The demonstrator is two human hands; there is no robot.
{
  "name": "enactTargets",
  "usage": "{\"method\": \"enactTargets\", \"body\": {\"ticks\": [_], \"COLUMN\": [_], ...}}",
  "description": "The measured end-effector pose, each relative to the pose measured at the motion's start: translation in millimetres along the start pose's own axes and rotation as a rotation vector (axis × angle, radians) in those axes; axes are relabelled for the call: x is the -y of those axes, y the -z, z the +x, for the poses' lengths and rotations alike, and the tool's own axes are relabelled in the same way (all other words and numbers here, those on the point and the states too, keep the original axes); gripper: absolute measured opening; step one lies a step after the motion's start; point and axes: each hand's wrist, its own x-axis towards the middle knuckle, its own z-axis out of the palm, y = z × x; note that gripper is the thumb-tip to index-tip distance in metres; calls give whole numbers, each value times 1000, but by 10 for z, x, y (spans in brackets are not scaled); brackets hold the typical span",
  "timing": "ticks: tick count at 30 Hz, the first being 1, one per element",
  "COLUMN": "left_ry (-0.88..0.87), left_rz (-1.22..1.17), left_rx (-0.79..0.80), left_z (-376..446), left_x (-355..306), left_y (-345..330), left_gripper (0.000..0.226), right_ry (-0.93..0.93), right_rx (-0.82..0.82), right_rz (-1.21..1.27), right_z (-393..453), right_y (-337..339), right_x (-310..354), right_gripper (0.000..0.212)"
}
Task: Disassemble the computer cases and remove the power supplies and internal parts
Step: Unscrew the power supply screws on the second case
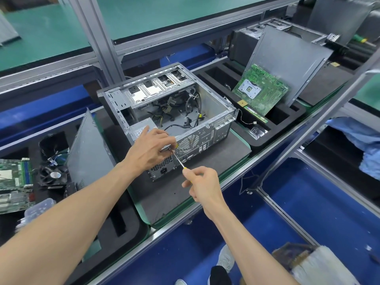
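An open grey computer case (213, 103) lies on its side on a dark foam mat, loose black cables inside. Its power supply (162, 170) sits in the near left corner, its rear grille and socket facing me. My right hand (200, 183) grips the yellow handle of a screwdriver (178, 160), whose shaft points up-left at the case's rear panel beside the power supply. My left hand (151, 148) rests on the case's rear top edge, fingers pinched around the screwdriver tip; what it touches there is hidden.
A green motherboard (261, 89) leans against a grey side panel (292, 60) in a black foam tray to the right. Left, another side panel (88, 153) stands upright beside a fan (53, 175) and circuit boards (14, 182). A second case (246, 44) stands behind.
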Motion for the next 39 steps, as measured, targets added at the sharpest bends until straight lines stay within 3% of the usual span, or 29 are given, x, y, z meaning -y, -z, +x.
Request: {"method": "enactTargets", "body": {"ticks": [5, 8, 12, 19, 22, 25, 28, 32, 35, 39], "left_ry": [5, 2, -10, -9, -10, -13, -6, -10, 11, 215], "left_rz": [-5, -8, 3, -13, -23, -35, -54, -89, -178, -478], "left_rx": [-3, -7, -12, -25, -42, -68, -108, -162, -239, -374], "left_z": [1, -1, -3, -24, -26, -33, -41, -70, -76, -94], "left_x": [-5, -14, -17, -38, -47, -55, -66, -92, -106, -177], "left_y": [5, 5, 7, 16, 20, 23, 22, 7, 0, 86], "left_gripper": [11, 10, 8, 6, 5, 6, 7, 8, 11, 12], "right_ry": [-53, -67, -7, -68, -24, -17, -4, 10, 12, 15], "right_rx": [31, 9, 2, 2, -6, 6, 44, 34, 33, 24], "right_rz": [50, 29, 5, 55, 39, 40, 55, 83, 112, 137], "right_z": [15, 12, 2, 27, 23, 10, -13, -37, -61, -67], "right_y": [-25, -43, -29, -50, -45, -49, -59, -29, -1, 12], "right_x": [11, 5, -17, -26, -52, -53, -25, -32, -45, -26], "right_gripper": [27, 43, 16, 40, 20, 30, 13, 14, 17, 17]}}
